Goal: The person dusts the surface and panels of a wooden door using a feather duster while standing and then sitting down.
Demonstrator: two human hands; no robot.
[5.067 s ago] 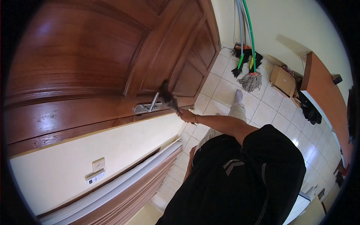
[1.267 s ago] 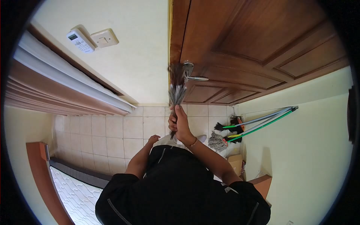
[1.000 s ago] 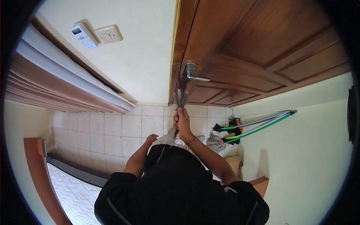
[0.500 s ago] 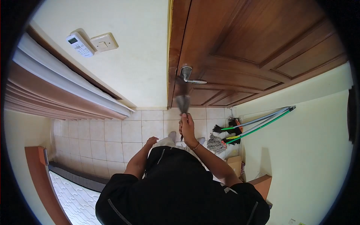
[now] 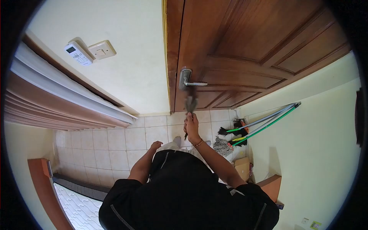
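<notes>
My right hand (image 5: 192, 128) is wrapped round a feather duster (image 5: 190, 103) with grey and dark brown feathers. The duster points up at the wooden door (image 5: 245, 42), and its blurred tip is just below the metal door handle (image 5: 195, 84). Whether the tip touches the door I cannot tell. My left hand (image 5: 155, 145) hangs low beside my left leg; its fingers are too small to read, and nothing is seen in it.
A white remote (image 5: 78, 53) and a light switch (image 5: 102, 50) are on the wall. Pink and white curtains (image 5: 57, 96) hang at the left. Brooms and a mop (image 5: 222, 146) lean at the right, near a cardboard box (image 5: 242, 168). A mattress (image 5: 76, 203) lies lower left.
The duster has gone from beside the handle, over the door's edge, to just below the handle. My right hand has moved slightly right and down. The view has shifted a little.
</notes>
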